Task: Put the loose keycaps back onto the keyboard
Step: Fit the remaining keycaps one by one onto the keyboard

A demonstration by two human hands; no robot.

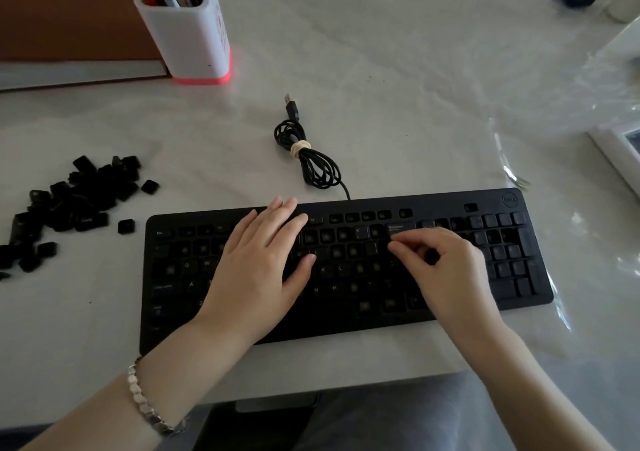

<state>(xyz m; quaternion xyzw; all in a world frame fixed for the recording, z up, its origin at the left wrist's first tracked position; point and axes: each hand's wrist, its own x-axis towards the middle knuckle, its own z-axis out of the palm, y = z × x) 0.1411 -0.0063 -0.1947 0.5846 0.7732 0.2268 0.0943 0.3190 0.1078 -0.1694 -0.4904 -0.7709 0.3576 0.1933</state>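
Left hand (263,263) lies flat on the keyboard (346,319), palm down, fingers straight and slightly spread over the left-centre rows, gripping nothing. A metal link bracelet (145,398) is on that wrist.

Right hand (446,270) is over the right-centre rows, fingers curled, tips down on the keys just under the long key in the number row. A dark patch shows between thumb and fingers; cannot tell whether it is a held keycap or the board seen through the gap.

Keyboard: black, lying along the table's (415,86) near edge, in front of the person. Some lettered caps are seated (Q, W, A, K, L, N, M legible); many other positions show bare sockets.

Loose keycaps (69,204): a black heap near the left edge, well apart from the keyboard. Two stray caps, one (150,186) at the heap's right side, one (125,226) just beside the keyboard's far-left corner.

Cable (311,159) is coiled and tied behind the keyboard, its USB plug (292,105) lying free on the table.

White pen holder (194,38) with a pink base stands toward the far-left corner.
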